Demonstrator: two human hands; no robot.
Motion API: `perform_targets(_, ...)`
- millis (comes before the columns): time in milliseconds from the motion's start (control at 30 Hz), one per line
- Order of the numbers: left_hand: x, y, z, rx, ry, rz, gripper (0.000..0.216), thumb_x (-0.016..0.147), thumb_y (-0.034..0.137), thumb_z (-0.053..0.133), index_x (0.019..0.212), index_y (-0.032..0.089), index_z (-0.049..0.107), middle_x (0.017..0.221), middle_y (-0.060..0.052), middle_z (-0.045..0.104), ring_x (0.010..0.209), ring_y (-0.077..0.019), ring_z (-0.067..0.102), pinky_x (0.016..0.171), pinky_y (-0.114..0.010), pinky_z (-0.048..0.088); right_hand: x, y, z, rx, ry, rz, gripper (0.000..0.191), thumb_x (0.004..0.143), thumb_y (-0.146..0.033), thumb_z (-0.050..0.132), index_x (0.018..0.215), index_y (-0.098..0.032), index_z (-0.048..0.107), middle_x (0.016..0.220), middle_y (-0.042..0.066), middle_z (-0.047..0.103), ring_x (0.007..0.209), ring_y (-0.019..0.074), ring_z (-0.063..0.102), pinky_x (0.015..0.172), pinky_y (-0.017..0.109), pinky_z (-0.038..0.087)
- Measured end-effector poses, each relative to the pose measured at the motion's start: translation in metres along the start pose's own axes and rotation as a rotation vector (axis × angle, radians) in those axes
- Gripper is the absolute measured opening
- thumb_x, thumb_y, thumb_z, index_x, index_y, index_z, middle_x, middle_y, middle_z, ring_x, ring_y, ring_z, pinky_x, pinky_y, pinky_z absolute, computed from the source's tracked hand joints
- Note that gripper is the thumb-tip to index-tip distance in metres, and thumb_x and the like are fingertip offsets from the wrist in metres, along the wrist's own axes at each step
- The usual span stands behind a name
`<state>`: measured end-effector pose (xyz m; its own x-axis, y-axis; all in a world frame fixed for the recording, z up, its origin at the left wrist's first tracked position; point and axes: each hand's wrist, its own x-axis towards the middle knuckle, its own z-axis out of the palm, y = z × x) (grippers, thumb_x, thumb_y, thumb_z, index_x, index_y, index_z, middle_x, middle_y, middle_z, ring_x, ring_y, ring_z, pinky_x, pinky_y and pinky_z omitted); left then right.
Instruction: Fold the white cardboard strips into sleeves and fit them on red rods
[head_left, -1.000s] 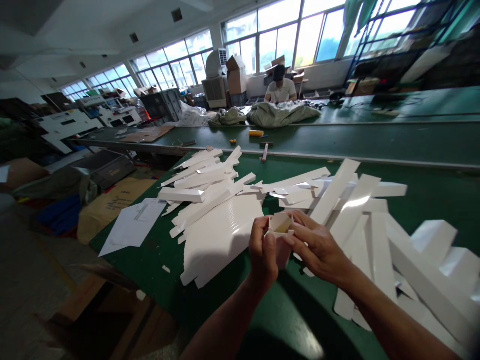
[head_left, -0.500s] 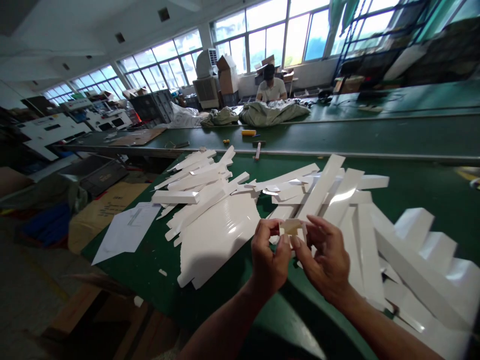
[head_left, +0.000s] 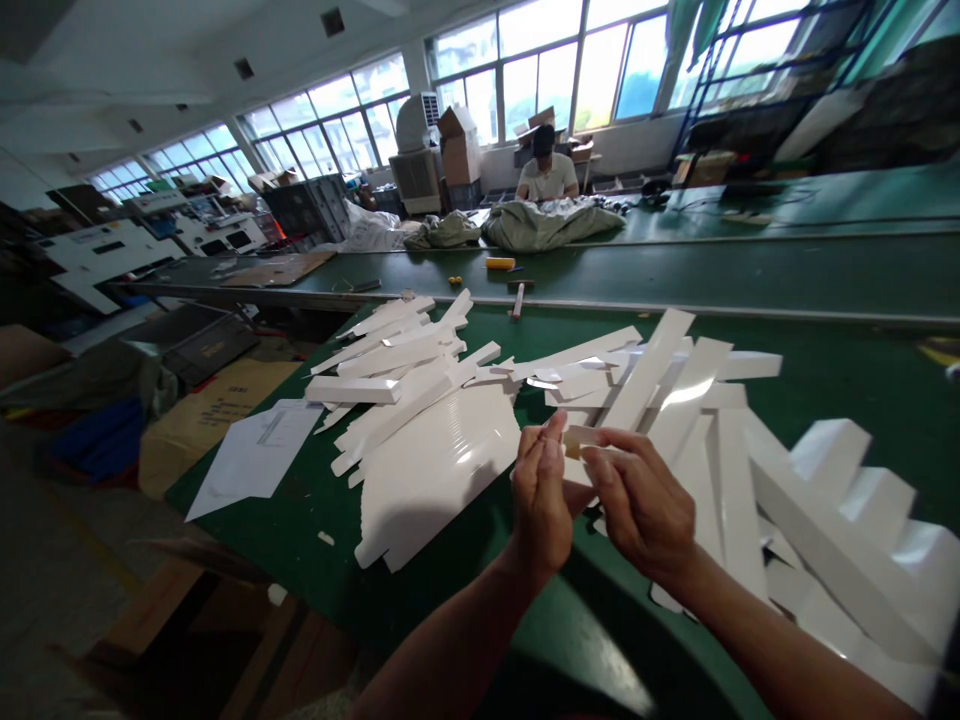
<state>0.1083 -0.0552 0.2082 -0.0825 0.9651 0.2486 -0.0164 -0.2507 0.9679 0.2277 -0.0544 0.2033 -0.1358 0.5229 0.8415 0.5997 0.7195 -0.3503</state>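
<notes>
My left hand (head_left: 541, 490) and my right hand (head_left: 643, 500) meet above the green table (head_left: 825, 375), both closed on a small white cardboard box (head_left: 580, 441) held between their fingertips. The box's end is nearly folded flat. Behind the hands lies a heap of flat white box blanks (head_left: 420, 400). Folded long white boxes (head_left: 832, 540) are piled to the right of my right hand.
A white sheet of paper (head_left: 255, 455) hangs over the table's left edge. Cardboard and dark bins sit on the floor at left. A person (head_left: 547, 170) sits at a far green table with grey cloth (head_left: 547, 222) and small tools on it.
The open end of the small box has been pressed closed between my fingers. My left hand turned thumb-up and both hands shifted slightly.
</notes>
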Motion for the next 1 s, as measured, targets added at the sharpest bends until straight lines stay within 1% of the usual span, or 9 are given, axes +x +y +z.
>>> perform_targets(133, 0.004, -0.003, 0.001, -0.229, -0.024, -0.158, 0.045, 0.094, 0.027, 0.043, 0.135, 0.019, 0.059, 0.142, -0.008, 0.056, 0.135, -0.0243, 0.047, 0.112, -0.038, 0.041, 0.008, -0.001, -0.003, 0.236, -0.078, 0.404, 0.008, 0.093, -0.019, 0.054, 0.1, -0.022, 0.053, 0.095, 0.005, 0.06, 0.075, 0.0165, 0.063, 0.061, 0.029, 0.053)
perform_targets(233, 0.007, -0.003, 0.003, -0.351, -0.084, -0.224, 0.048, 0.089, 0.023, 0.045, 0.135, 0.018, 0.057, 0.131, -0.008, 0.064, 0.122, -0.0237, 0.058, 0.107, -0.038, 0.045, 0.015, 0.0, -0.006, 0.403, -0.164, 0.624, 0.022, 0.092, -0.025, 0.056, 0.113, -0.023, 0.052, 0.095, 0.003, 0.06, 0.063, 0.0126, 0.059, 0.05, 0.024, 0.048)
perform_targets(333, 0.012, 0.001, 0.009, -0.351, -0.068, -0.263, 0.045, 0.083, 0.021, 0.047, 0.125, 0.017, 0.059, 0.113, -0.007, 0.07, 0.108, -0.0224, 0.065, 0.101, -0.037, 0.048, 0.02, 0.001, -0.01, 0.346, -0.233, 0.501, 0.02, 0.092, -0.02, 0.054, 0.109, -0.023, 0.064, 0.095, 0.004, 0.061, 0.078, 0.0158, 0.062, 0.065, 0.028, 0.052)
perform_targets(433, 0.015, 0.006, 0.017, -0.29, 0.011, -0.3, 0.035, 0.081, 0.02, 0.047, 0.112, 0.017, 0.061, 0.099, -0.006, 0.07, 0.092, -0.0209, 0.068, 0.089, -0.035, 0.054, 0.022, 0.001, -0.012, 0.221, -0.134, 0.316, 0.025, 0.092, -0.015, 0.052, 0.104, -0.024, 0.072, 0.091, 0.005, 0.06, 0.085, 0.018, 0.061, 0.07, 0.03, 0.051)
perform_targets(567, 0.009, -0.005, 0.02, -0.109, 0.167, -0.107, 0.034, 0.095, 0.032, 0.039, 0.116, 0.016, 0.06, 0.113, -0.011, 0.067, 0.102, -0.0223, 0.066, 0.089, -0.034, 0.054, 0.024, 0.007, -0.018, 0.229, -0.189, 0.215, 0.03, 0.092, -0.017, 0.055, 0.118, -0.024, 0.07, 0.101, 0.009, 0.061, 0.091, 0.0196, 0.062, 0.07, 0.031, 0.054)
perform_targets(667, 0.0, -0.025, 0.015, 0.083, 0.058, 0.155, 0.051, 0.097, 0.044, 0.042, 0.139, 0.014, 0.044, 0.126, -0.016, 0.061, 0.111, -0.0239, 0.063, 0.095, -0.037, 0.053, 0.033, 0.017, -0.029, 0.296, -0.323, 0.23, 0.028, 0.096, -0.021, 0.052, 0.115, -0.024, 0.072, 0.1, 0.008, 0.063, 0.09, 0.0183, 0.063, 0.073, 0.03, 0.055)
perform_targets(767, -0.007, -0.038, 0.013, 0.235, 0.035, 0.356, 0.082, 0.083, 0.052, 0.067, 0.145, 0.011, 0.032, 0.124, -0.018, 0.06, 0.112, -0.0269, 0.063, 0.097, -0.04, 0.053, 0.049, 0.029, -0.04, 0.371, -0.576, 0.235, 0.025, 0.097, -0.026, 0.053, 0.114, -0.024, 0.071, 0.098, 0.006, 0.064, 0.089, 0.0169, 0.063, 0.077, 0.029, 0.054)
perform_targets(900, -0.008, -0.041, 0.017, 0.312, 0.103, 0.407, 0.089, 0.076, 0.049, 0.075, 0.143, 0.011, 0.031, 0.115, -0.016, 0.063, 0.107, -0.0262, 0.066, 0.094, -0.038, 0.056, 0.07, 0.043, -0.047, 0.506, -0.884, 0.287, 0.026, 0.095, -0.034, 0.057, 0.116, -0.024, 0.068, 0.096, 0.004, 0.06, 0.079, 0.014, 0.062, 0.066, 0.024, 0.053)
perform_targets(1000, -0.008, -0.041, 0.018, 0.329, 0.094, 0.424, 0.088, 0.078, 0.049, 0.074, 0.144, 0.011, 0.029, 0.116, -0.017, 0.062, 0.107, -0.0269, 0.067, 0.093, -0.039, 0.057, 0.08, 0.048, -0.045, 0.633, -1.014, 0.404, 0.021, 0.091, -0.032, 0.06, 0.109, -0.022, 0.066, 0.097, 0.002, 0.059, 0.065, 0.0096, 0.055, 0.051, 0.019, 0.046)
